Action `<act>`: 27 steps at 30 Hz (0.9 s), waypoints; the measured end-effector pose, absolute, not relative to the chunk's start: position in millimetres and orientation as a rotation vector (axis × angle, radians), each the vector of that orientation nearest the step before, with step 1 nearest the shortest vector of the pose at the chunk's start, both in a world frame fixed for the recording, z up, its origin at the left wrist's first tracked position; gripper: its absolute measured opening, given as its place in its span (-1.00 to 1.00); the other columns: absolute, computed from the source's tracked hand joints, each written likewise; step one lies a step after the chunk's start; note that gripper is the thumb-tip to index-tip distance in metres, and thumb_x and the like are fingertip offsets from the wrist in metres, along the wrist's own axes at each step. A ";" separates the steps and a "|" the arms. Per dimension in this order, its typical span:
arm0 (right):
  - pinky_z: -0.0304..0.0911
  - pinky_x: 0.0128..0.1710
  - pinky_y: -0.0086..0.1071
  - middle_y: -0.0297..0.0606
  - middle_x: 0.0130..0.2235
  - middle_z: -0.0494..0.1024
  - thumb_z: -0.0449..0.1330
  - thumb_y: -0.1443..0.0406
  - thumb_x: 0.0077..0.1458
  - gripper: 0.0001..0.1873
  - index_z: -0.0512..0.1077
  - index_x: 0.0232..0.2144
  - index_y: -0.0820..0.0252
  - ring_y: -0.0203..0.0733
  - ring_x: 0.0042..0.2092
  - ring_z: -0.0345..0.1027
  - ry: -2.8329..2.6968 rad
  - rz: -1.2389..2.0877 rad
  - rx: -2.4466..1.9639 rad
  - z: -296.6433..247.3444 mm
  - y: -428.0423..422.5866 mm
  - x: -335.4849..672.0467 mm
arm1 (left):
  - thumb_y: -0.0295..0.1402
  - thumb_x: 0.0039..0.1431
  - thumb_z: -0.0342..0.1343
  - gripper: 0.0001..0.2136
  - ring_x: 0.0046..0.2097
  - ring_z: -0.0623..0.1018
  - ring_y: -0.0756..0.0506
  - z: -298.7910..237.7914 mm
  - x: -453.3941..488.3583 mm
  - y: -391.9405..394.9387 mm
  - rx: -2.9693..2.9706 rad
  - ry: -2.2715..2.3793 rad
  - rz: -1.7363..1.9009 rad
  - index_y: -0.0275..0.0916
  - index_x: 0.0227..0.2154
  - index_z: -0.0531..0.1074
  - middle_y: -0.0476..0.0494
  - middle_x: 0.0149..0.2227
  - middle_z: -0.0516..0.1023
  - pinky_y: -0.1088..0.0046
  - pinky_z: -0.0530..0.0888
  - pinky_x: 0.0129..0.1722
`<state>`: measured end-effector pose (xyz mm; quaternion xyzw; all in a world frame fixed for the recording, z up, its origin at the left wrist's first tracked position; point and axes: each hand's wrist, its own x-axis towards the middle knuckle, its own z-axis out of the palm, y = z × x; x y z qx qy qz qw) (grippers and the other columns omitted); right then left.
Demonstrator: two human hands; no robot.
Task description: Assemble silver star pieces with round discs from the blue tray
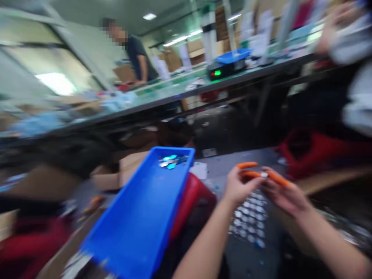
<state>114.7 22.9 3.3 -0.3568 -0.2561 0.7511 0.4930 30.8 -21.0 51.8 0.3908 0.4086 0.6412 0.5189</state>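
Just orange-rubber fingertips (247,165), rnd shiny discs (251,223)

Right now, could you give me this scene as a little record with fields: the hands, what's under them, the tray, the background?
Left hand: orange finger covers, fingertips meeting the other hand's.
Right hand: orange-covered finger; grip too blurred to tell.
Below hands: rows of small round silvery pieces.
Blue tray: tilted, left of the hands, shiny discs at its far end.
Background: long bench, a person standing, device with green light.
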 end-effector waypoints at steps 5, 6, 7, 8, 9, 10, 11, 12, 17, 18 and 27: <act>-0.04 -0.63 -0.63 -0.39 -0.45 0.49 0.51 0.30 -0.23 -0.61 0.54 -0.28 0.16 -0.49 -0.55 0.16 -0.516 2.126 -0.671 28.7 38.6 188.8 | -0.34 -0.02 0.46 -0.55 -0.21 0.65 -0.07 38.6 24.0 -1.5 0.870 0.942 1.518 -0.25 -0.06 0.47 -0.18 -0.26 0.66 0.44 0.54 -0.10; -0.04 -0.63 -0.64 -0.40 -0.44 0.49 0.51 0.30 -0.22 -0.62 0.53 -0.28 0.17 -0.51 -0.55 0.13 -0.498 2.136 -0.624 29.5 40.2 186.3 | -0.34 -0.01 0.45 -0.55 -0.20 0.65 -0.07 38.3 26.2 -1.3 0.867 0.940 1.518 -0.26 -0.05 0.47 -0.18 -0.26 0.66 0.44 0.53 -0.09; -0.04 -0.63 -0.65 -0.41 -0.44 0.49 0.51 0.30 -0.20 -0.62 0.51 -0.29 0.18 -0.52 -0.56 0.11 -0.486 2.137 -0.591 29.7 41.1 182.7 | -0.33 0.00 0.45 -0.54 -0.20 0.64 -0.07 38.8 28.6 -2.6 0.859 0.940 1.517 -0.26 -0.05 0.46 -0.18 -0.26 0.66 0.44 0.53 -0.08; -0.04 -0.63 -0.66 -0.41 -0.45 0.49 0.51 0.31 -0.19 -0.62 0.50 -0.29 0.19 -0.52 -0.56 0.10 -0.477 2.133 -0.568 29.6 41.3 179.1 | -0.33 -0.01 0.45 -0.53 -0.19 0.64 -0.07 39.7 31.0 -4.4 0.848 0.945 1.520 -0.27 -0.04 0.45 -0.19 -0.25 0.66 0.43 0.52 -0.07; -0.04 -0.63 -0.66 -0.41 -0.45 0.49 0.51 0.31 -0.18 -0.63 0.49 -0.29 0.19 -0.52 -0.56 0.10 -0.470 2.131 -0.555 29.2 41.0 176.4 | -0.32 -0.01 0.45 -0.51 -0.19 0.64 -0.08 40.5 33.0 -6.0 0.834 0.953 1.526 -0.28 -0.03 0.45 -0.19 -0.25 0.65 0.42 0.51 -0.06; -0.03 -0.63 -0.66 -0.41 -0.45 0.49 0.51 0.31 -0.17 -0.63 0.48 -0.29 0.20 -0.51 -0.56 0.10 -0.465 2.127 -0.548 28.8 40.5 175.0 | -0.31 -0.02 0.45 -0.50 -0.18 0.63 -0.08 41.0 34.7 -7.0 0.819 0.961 1.527 -0.28 -0.02 0.44 -0.19 -0.25 0.65 0.41 0.51 -0.04; -0.03 -0.63 -0.66 -0.40 -0.46 0.48 0.51 0.32 -0.17 -0.63 0.47 -0.30 0.20 -0.51 -0.56 0.10 -0.463 2.120 -0.543 28.3 40.2 174.6 | -0.31 -0.03 0.46 -0.49 -0.18 0.63 -0.08 41.2 35.9 -7.2 0.805 0.969 1.527 -0.28 -0.01 0.44 -0.20 -0.24 0.65 0.40 0.50 -0.04; -0.03 -0.63 -0.66 -0.40 -0.46 0.48 0.51 0.32 -0.16 -0.63 0.46 -0.31 0.20 -0.51 -0.56 0.09 -0.463 2.109 -0.541 27.7 40.3 175.0 | -0.30 -0.03 0.46 -0.48 -0.18 0.63 -0.08 41.0 36.8 -6.8 0.796 0.978 1.526 -0.28 0.00 0.44 -0.20 -0.24 0.65 0.41 0.50 -0.04; -0.04 -0.64 -0.65 -0.41 -0.47 0.47 0.50 0.38 -0.20 -0.62 0.44 -0.32 0.21 -0.52 -0.58 0.05 -0.449 2.004 -0.563 23.7 44.3 177.5 | -0.31 -0.06 0.47 -0.46 -0.19 0.63 -0.08 38.2 36.9 -1.9 0.793 1.081 1.510 -0.30 -0.02 0.43 -0.18 -0.26 0.65 0.45 0.51 -0.10; -0.04 -0.65 -0.65 -0.40 -0.46 0.48 0.50 0.39 -0.22 -0.61 0.45 -0.31 0.21 -0.52 -0.58 0.05 -0.438 1.986 -0.575 22.8 45.3 177.2 | -0.31 -0.07 0.47 -0.45 -0.20 0.64 -0.08 37.5 36.5 -1.2 0.788 1.108 1.508 -0.30 -0.02 0.42 -0.18 -0.27 0.65 0.43 0.51 -0.10; -0.04 -0.66 -0.64 -0.36 -0.43 0.52 0.42 0.47 -0.17 -0.67 0.44 -0.33 0.21 -0.51 -0.59 0.05 -0.269 1.974 -0.562 21.0 47.6 174.6 | -0.24 -0.09 0.47 -0.46 -0.13 0.64 -0.15 33.8 37.9 -0.5 0.793 1.227 1.517 -0.31 -0.05 0.45 -0.25 -0.22 0.65 0.32 0.52 -0.02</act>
